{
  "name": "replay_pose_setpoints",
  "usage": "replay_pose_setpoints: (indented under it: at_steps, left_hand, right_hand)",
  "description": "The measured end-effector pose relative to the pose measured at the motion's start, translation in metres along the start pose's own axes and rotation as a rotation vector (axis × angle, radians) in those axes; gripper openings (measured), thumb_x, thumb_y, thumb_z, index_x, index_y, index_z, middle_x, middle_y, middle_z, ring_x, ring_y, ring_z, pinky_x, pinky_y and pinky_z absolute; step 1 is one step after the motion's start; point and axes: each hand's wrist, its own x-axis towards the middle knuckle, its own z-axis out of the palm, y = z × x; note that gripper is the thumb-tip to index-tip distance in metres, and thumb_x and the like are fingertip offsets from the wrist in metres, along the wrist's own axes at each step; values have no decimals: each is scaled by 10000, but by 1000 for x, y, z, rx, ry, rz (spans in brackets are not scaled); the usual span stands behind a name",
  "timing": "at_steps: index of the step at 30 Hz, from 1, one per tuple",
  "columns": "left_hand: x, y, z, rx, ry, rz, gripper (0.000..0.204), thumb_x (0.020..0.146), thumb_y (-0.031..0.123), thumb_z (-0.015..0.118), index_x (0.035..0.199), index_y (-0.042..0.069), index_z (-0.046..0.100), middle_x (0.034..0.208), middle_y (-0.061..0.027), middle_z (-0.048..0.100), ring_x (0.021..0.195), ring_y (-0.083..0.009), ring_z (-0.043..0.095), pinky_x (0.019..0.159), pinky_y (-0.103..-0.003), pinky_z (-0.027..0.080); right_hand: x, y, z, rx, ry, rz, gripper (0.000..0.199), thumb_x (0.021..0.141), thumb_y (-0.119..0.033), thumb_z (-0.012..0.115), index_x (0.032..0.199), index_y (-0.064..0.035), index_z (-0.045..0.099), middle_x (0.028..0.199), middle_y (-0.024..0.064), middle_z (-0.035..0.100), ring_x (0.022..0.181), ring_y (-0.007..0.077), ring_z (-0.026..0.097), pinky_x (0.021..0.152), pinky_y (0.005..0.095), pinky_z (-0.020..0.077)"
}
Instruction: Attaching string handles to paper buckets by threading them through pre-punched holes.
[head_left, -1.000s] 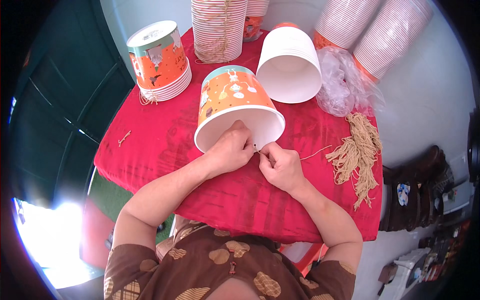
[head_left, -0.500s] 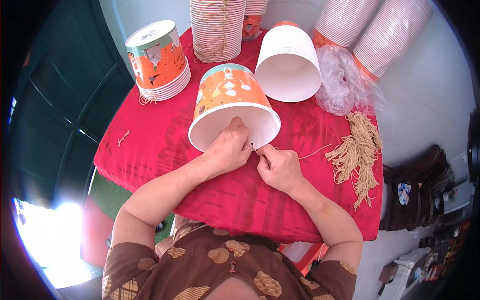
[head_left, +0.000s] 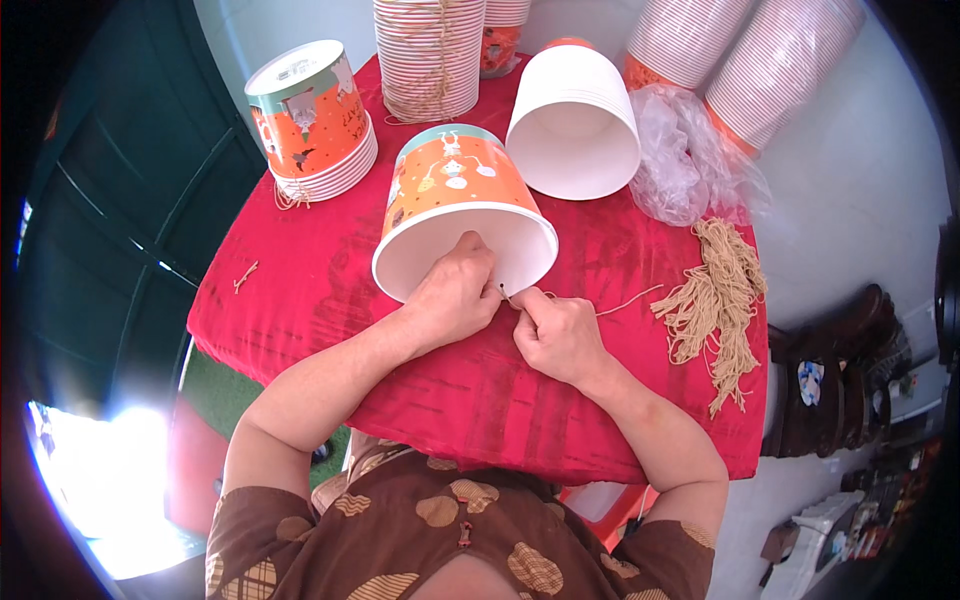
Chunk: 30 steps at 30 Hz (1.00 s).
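Note:
An orange paper bucket (head_left: 460, 180) with a green band and white printed figures lies on its side, its white mouth toward me. My left hand (head_left: 458, 290) reaches into the mouth with fingers curled and thumb close to a small dark hole at the lower rim; what its fingers grip is hidden. Just outside that rim my right hand (head_left: 560, 335) pinches a thin tan string (head_left: 630, 300) beside the hole. The string's loose length trails right across the red cloth.
Tan strings (head_left: 715, 300) lie bundled at the table's right. Behind are a white-mouthed bucket stack (head_left: 575, 140), clear plastic bag (head_left: 680, 165) and tall bucket stacks (head_left: 430, 60). An upside-down bucket stack (head_left: 310, 120) stands left, a string scrap (head_left: 246, 277) nearer on the red tablecloth (head_left: 300, 300).
Both hands keep nearly the same pose at the bucket's rim. The bucket and the other table items appear shifted slightly up and left in the picture.

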Motion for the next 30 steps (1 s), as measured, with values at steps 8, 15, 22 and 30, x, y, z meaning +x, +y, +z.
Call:
replay_pose_setpoints:
  at_steps: [8, 15, 22, 30]
  left_hand:
    - [1, -1, 3, 6, 22, 11, 80, 755, -14, 609, 759, -33, 531, 943, -196, 584, 832, -381, 615, 723, -447, 503]
    - [1, 0, 6, 26, 59, 57, 112, 740, -42, 606, 770, -34, 498, 916, -194, 561, 797, -393, 603, 690, -452, 494]
    - [2, -2, 7, 29, 66, 59, 120, 737, -41, 612, 765, -32, 495, 903, -184, 557, 785, -381, 600, 671, -445, 492]
    - [2, 4, -12, -167, -84, -98, 113, 755, 22, 618, 695, -32, 539, 836, -150, 602, 723, -292, 614, 656, -402, 497]
  right_hand:
    - [1, -1, -2, -8, 5, -31, 121, 734, 26, 583, 835, -25, 626, 599, 129, 613, 507, 290, 627, 455, 406, 489]
    - [-1, 1, -2, 7, -10, -40, 112, 725, 39, 573, 809, -22, 614, 580, 123, 589, 505, 286, 621, 457, 398, 487]
    - [-2, 3, -3, 47, 5, -40, 103, 732, 39, 570, 800, -27, 609, 588, 114, 593, 500, 284, 618, 457, 391, 488]
    - [-1, 1, 1, 11, 19, 31, 79, 745, 8, 569, 798, -27, 616, 608, 126, 617, 505, 304, 620, 464, 412, 491]
